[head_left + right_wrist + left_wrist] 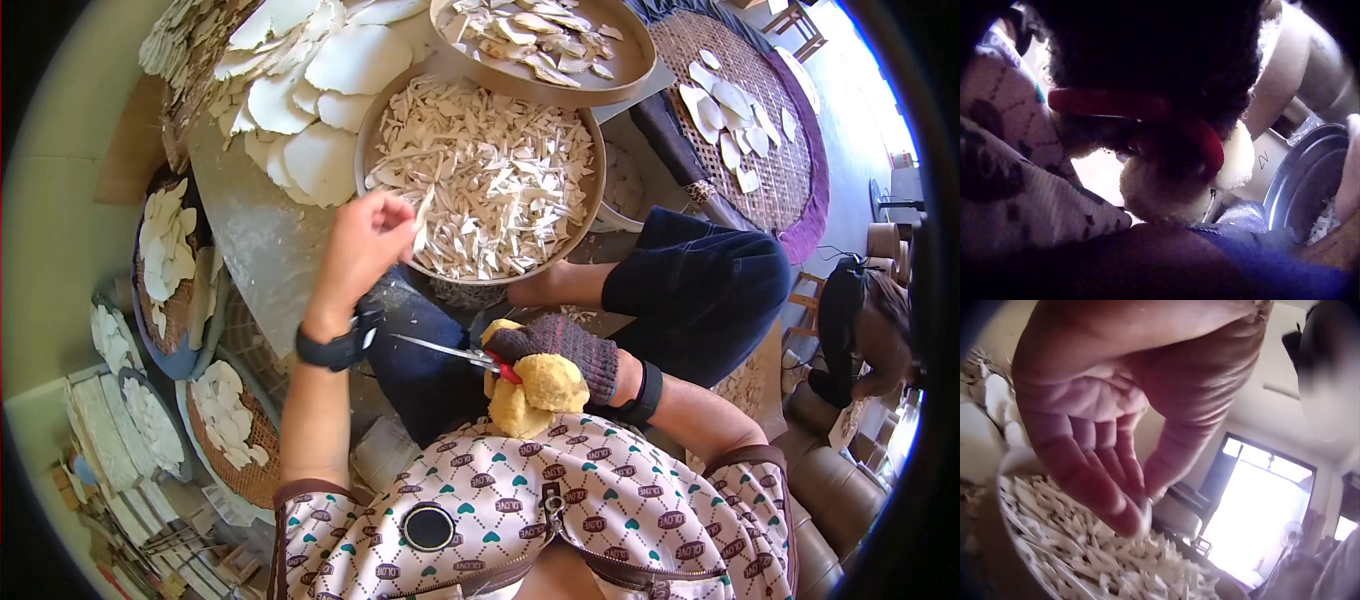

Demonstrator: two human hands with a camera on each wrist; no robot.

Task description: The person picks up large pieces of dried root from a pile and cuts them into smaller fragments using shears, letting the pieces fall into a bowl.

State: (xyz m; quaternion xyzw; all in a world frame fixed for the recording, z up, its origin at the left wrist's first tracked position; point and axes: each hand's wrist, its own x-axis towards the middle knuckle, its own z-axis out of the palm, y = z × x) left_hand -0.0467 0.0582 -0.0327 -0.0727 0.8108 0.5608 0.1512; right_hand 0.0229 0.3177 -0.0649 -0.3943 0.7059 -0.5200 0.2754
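Note:
In the head view my bare left hand (368,245) is at the near left rim of a round tray (601,170) heaped with pale cut strips (500,170). Its thumb and forefinger pinch a pale strip (424,208); the left wrist view shows the fingertips (1127,522) meeting above the heap. My right hand (572,345), in a dark knitted glove, grips scissors (440,348) with red handles over my lap. Their blades point left and stand slightly apart. Yellow spongy padding (553,384) surrounds the handles. The right wrist view is dark, with a red handle (1107,103) against the glove.
Large thin pale slices (350,70) are piled left of the tray. A second round tray (545,92) with smaller pieces overlaps its far rim. A woven tray (780,175) with slices lies at the right. More slice-filled baskets (262,480) stand at the left. Another person (860,335) is at the far right.

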